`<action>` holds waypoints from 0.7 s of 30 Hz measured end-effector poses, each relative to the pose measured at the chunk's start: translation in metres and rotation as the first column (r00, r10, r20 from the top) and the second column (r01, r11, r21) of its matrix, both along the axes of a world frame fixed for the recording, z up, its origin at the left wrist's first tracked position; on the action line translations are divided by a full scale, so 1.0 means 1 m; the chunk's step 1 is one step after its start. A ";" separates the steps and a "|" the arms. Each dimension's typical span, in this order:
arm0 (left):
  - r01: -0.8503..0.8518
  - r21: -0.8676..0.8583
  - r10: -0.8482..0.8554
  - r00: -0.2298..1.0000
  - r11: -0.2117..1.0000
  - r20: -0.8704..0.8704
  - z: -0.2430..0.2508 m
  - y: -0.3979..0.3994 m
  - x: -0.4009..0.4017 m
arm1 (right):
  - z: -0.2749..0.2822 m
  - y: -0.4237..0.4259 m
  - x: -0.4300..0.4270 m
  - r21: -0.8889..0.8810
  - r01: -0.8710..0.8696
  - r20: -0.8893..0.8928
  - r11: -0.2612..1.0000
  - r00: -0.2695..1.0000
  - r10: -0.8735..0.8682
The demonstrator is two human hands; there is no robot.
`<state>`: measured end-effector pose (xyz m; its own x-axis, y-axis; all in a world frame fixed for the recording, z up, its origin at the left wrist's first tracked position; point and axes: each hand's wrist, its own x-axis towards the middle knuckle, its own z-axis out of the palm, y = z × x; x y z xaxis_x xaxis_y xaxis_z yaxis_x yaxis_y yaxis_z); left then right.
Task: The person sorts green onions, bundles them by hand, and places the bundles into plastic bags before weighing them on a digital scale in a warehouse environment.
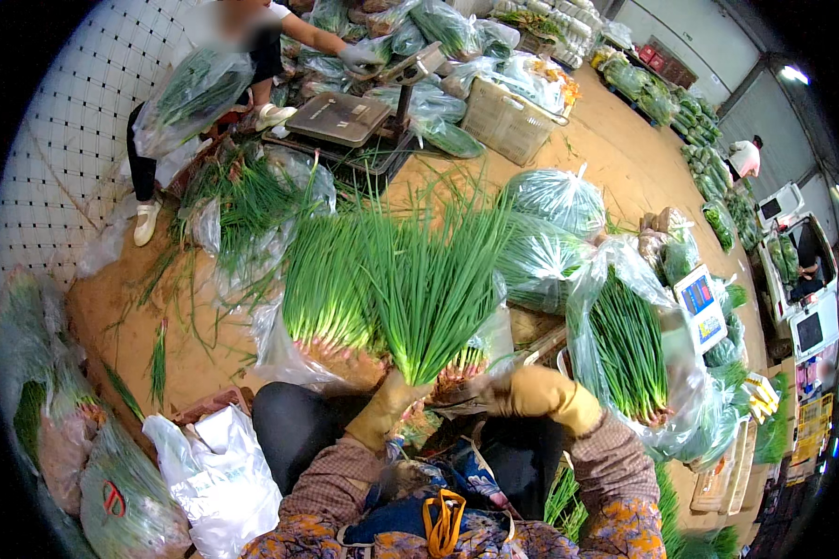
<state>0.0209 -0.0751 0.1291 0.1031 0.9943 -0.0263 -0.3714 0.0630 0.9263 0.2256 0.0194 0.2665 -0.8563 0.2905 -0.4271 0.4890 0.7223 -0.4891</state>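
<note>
My left hand, in a tan glove, grips a bunch of green scallions near its root end, the leaves fanning away from me. To its right, my right hand, in a matching glove, is blurred beside the roots; its fingertips and anything between them cannot be made out. More scallions with pinkish bulbs lie on clear plastic just beyond my left hand. An open clear bag of scallions stands to the right of my right hand.
A platform scale stands ahead, near a seated person in gloves. Beside it is a plastic crate. Closed bags of greens lie ahead to the right. At lower left are a white plastic bag and red-handled scissors on a bag.
</note>
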 end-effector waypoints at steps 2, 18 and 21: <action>0.034 0.009 -0.034 0.999 0.999 -0.029 -0.009 -0.004 -0.007 | 0.026 0.015 -0.045 0.079 0.224 -0.534 0.971 0.832 -0.149; 0.296 0.063 -0.301 0.947 0.953 0.116 0.000 -0.003 0.002 | 0.021 0.088 -0.119 0.157 0.104 -0.408 0.982 0.912 -0.032; 0.328 -0.030 -0.326 0.944 0.944 0.050 -0.033 0.000 0.001 | 0.021 0.087 -0.115 0.185 0.097 -0.393 0.978 0.919 -0.017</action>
<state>0.0217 -0.0755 0.0965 0.4242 0.9041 -0.0513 -0.3647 0.2224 0.9042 0.1102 0.1064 0.2873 -0.9221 0.3870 0.0055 0.3328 0.8000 -0.4992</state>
